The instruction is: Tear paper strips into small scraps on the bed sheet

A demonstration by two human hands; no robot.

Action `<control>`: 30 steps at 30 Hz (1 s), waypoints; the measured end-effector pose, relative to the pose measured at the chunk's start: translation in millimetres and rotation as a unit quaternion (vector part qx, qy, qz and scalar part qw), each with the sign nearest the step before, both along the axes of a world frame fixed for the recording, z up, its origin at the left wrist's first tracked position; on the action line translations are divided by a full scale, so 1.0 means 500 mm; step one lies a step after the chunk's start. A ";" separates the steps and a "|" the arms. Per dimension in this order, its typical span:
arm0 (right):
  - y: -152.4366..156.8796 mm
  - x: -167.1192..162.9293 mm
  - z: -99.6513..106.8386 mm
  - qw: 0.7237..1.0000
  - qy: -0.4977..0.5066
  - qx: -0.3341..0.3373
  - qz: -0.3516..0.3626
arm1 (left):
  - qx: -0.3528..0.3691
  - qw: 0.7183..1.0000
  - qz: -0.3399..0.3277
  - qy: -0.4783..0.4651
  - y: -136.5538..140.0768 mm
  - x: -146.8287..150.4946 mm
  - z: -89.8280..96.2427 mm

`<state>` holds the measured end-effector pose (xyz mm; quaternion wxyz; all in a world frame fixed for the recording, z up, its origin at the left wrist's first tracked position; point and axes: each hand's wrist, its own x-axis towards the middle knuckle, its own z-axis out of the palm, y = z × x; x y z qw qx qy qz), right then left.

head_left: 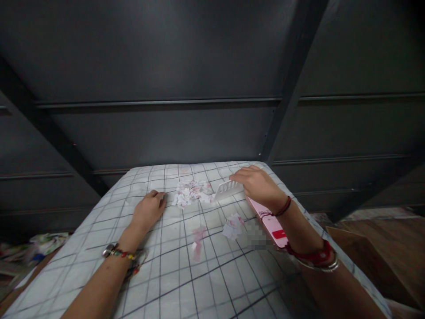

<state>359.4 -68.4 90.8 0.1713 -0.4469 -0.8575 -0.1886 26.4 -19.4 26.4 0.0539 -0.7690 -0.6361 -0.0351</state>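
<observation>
My right hand (257, 184) grips the top edge of a white slotted plastic piece (229, 189), tilted up on the checked cloth. Just left of that piece lies a heap of torn paper scraps (191, 193), white with pink marks. My left hand (151, 210) rests on the cloth to the left of the heap, fingers curled in and apart from the paper; nothing shows in it. A smaller cluster of scraps (233, 227) sits nearer to me, below the slotted piece. Left of it is a translucent pink strip (198, 243).
A flat pink case (265, 217) with a red patch lies under my right forearm. The white cloth with dark grid lines (179, 283) covers the table, which meets a dark panelled wall (172, 137). An open cardboard box (365, 261) stands lower right; clutter (40, 250) lies at left.
</observation>
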 end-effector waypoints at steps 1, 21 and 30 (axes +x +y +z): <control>-0.001 0.000 0.000 1.000 0.002 0.001 -0.002 | -0.001 1.000 0.001 -0.001 0.000 0.000 0.000; -0.007 -0.023 -0.002 1.000 0.005 0.000 0.024 | 0.008 1.000 -0.009 -0.002 -0.002 0.002 0.006; 0.000 -0.036 -0.019 0.996 0.026 0.082 -0.005 | 0.003 1.000 -0.011 -0.003 0.000 0.003 0.003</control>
